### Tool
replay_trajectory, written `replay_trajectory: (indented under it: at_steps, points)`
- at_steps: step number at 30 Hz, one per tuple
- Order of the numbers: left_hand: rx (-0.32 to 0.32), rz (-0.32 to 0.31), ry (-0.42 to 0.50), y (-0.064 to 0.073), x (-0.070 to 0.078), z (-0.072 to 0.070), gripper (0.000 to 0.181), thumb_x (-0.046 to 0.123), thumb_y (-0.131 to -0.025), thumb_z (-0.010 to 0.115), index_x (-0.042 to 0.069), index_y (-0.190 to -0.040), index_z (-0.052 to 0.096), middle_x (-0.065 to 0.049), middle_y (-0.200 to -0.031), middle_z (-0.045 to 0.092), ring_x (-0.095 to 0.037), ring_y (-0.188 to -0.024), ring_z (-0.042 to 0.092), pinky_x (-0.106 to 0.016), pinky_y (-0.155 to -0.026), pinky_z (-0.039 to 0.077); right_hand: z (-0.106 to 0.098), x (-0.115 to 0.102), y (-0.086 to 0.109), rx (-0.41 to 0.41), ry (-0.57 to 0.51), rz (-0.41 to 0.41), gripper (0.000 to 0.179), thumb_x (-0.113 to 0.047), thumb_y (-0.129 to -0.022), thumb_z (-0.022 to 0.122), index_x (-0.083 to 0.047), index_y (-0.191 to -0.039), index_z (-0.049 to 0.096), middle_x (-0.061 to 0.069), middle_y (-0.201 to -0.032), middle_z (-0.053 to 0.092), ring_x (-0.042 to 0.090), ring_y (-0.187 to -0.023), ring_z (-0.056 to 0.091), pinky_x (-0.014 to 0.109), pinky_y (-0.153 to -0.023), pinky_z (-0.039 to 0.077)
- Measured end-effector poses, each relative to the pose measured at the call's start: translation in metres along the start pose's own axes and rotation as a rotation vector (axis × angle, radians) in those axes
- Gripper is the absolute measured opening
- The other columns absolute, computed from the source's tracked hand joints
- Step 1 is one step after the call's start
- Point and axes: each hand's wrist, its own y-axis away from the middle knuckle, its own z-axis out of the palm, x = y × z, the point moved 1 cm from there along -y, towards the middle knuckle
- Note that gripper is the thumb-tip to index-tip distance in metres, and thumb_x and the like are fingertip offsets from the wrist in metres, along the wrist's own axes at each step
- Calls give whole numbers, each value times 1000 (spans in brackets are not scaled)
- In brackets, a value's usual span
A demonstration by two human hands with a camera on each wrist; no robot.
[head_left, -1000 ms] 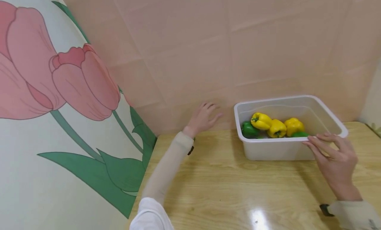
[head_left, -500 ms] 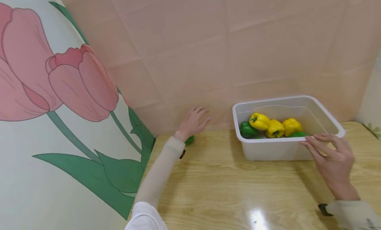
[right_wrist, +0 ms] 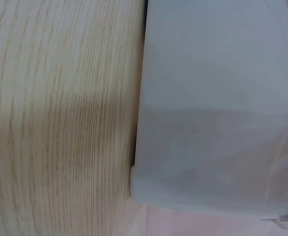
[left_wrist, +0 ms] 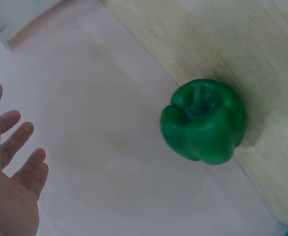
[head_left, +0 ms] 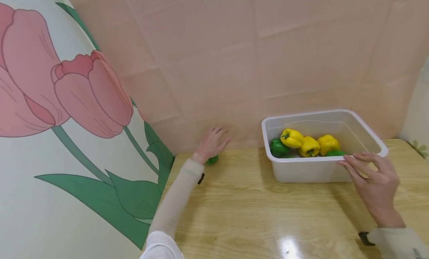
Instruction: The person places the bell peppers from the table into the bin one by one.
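My left hand hovers with spread fingers over the back left of the table, in front of the backdrop. Partly hidden below it is a green bell pepper. The left wrist view shows this pepper whole, apart from the hand. At the right, my right hand pinches the front rim of a white plastic bin near its right corner. Inside the bin lie several yellow bell peppers and green ones. The right wrist view is mostly filled by the bin's wall.
The wooden table ends at the back against a pink backdrop cloth. A wall with painted tulips borders the left side. The bin stands close to the backdrop.
My left hand has moved left and slightly down, and the green bell pepper below it has come into sight. The right hand stays on the bin's rim.
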Motion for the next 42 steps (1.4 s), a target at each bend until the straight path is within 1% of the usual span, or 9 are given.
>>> replay_trajectory:
  at_steps: [4,11,19,25,30,34,36,38,42]
  points:
    - [10,14,-4,5,-6,4,45,34,-111,60,1,-140,65,-21,-143,64,-35,-136,57,-50,-119,43,1,-2,-1,15,-11,-2,35,-40,-84,92,-5,-84,87,20,-91,79,22,-101,75,19,-103,47]
    - [-16,-29,-37,11,-13,9,45,36,-111,58,2,-140,66,-16,-142,66,-34,-136,57,-48,-120,43,1,0,-1,28,-3,-7,35,-41,-84,92,-7,-83,87,19,-91,79,22,-100,75,17,-102,46]
    - [-38,-52,-62,20,-25,19,43,36,-111,58,5,-139,66,-13,-139,67,-32,-135,58,-48,-120,43,0,0,0,17,-4,-10,36,-42,-84,91,-6,-84,87,20,-91,79,23,-99,74,16,-101,46]
    - [-37,-52,-55,27,-32,25,43,34,-110,61,1,-138,67,-16,-137,69,-34,-132,60,-50,-118,45,0,0,0,9,6,-13,37,-43,-85,90,-7,-84,87,20,-92,79,24,-99,73,16,-102,46]
    - [-59,-93,-74,34,-35,30,47,37,-111,57,0,-138,66,-17,-138,67,-35,-132,60,-50,-118,44,0,2,1,13,6,-12,36,-43,-85,91,-7,-83,87,20,-91,79,24,-98,73,16,-102,46]
    - [-114,-128,-104,41,-35,38,51,41,-113,52,-1,-138,66,-18,-140,65,-37,-135,58,-52,-120,43,0,3,2,13,8,-15,36,-44,-85,91,-8,-83,87,20,-91,79,22,-99,73,16,-102,46]
    - [-140,-138,-110,45,-36,44,52,40,-113,52,-2,-139,65,-19,-141,64,-38,-136,57,-53,-120,42,-1,3,2,14,7,-18,37,-44,-85,90,-8,-82,87,20,-91,79,22,-99,74,17,-103,46]
    - [-142,-147,-100,49,-37,49,49,38,-112,54,-1,-139,65,-19,-141,64,-39,-136,56,-54,-120,42,-1,2,2,15,5,-22,36,-44,-85,91,-8,-82,87,20,-91,79,22,-99,74,18,-103,47]
    - [-114,-156,-95,54,-39,59,45,36,-110,58,1,-138,66,-17,-142,63,-38,-136,54,-55,-119,41,-1,2,1,15,6,-24,36,-43,-85,91,-7,-82,87,20,-92,79,24,-98,74,20,-104,49]
